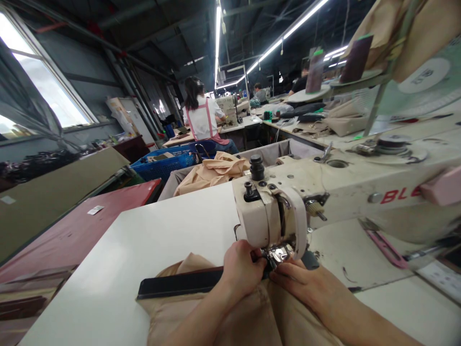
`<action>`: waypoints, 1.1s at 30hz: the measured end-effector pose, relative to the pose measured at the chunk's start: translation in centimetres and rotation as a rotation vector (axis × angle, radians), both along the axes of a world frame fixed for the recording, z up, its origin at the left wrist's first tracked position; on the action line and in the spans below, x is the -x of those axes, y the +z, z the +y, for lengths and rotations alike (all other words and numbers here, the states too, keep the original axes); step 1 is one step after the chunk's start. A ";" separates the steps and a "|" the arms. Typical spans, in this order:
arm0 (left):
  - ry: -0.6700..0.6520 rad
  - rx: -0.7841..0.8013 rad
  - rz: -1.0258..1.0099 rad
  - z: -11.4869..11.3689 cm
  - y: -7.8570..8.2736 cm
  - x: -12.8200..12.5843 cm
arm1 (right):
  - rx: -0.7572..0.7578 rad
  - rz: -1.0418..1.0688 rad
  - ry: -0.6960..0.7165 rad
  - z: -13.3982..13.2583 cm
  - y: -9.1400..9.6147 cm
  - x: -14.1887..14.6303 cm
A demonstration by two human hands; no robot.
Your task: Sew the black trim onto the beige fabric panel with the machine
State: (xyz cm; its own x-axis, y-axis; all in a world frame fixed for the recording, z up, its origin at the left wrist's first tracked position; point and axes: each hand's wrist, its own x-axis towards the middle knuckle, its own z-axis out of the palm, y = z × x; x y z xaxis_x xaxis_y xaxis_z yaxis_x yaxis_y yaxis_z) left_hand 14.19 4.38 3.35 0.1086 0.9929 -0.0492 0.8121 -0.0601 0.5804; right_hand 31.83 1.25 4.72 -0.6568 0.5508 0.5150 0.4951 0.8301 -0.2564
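My left hand [240, 266] is closed, pinching tan fabric [252, 317] and a dark strip [180, 284] just left of the presser foot [278, 253] of a cream sewing machine [324, 192]. My right hand [306, 283] lies on the same fabric right of the foot, fingers pressed together toward the needle. The dark strip runs leftward across the white table [151, 250]. The fabric drapes toward me over the table's near edge.
A bin with more tan fabric [216, 173] stands behind the table. A red surface [90, 221] and cardboard sheet lie at left, a blue basket [165, 163] beyond. Pink snips [383, 247] rest on the machine bed. A person in a pink apron [201, 117] sits farther back.
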 end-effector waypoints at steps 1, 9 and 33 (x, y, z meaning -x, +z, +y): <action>0.002 0.000 0.001 0.0 0.1 0.0 | -0.001 0.004 0.004 0.0 -0.2 0.0; 0.026 0.008 0.019 0.3 0.3 -0.2 | 0.033 0.094 0.032 0.3 -2.5 -0.3; 0.080 0.052 -0.051 1.4 2.2 -0.3 | 0.115 0.079 -0.081 1.1 -3.5 0.5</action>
State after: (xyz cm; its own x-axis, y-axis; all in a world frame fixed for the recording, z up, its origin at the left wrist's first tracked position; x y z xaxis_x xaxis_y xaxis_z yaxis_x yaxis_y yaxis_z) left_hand 14.49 5.81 5.59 0.0329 0.9947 -0.0973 0.7825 0.0349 0.6216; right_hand 31.37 2.37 1.27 -0.5678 0.6585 0.4940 0.5339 0.7513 -0.3878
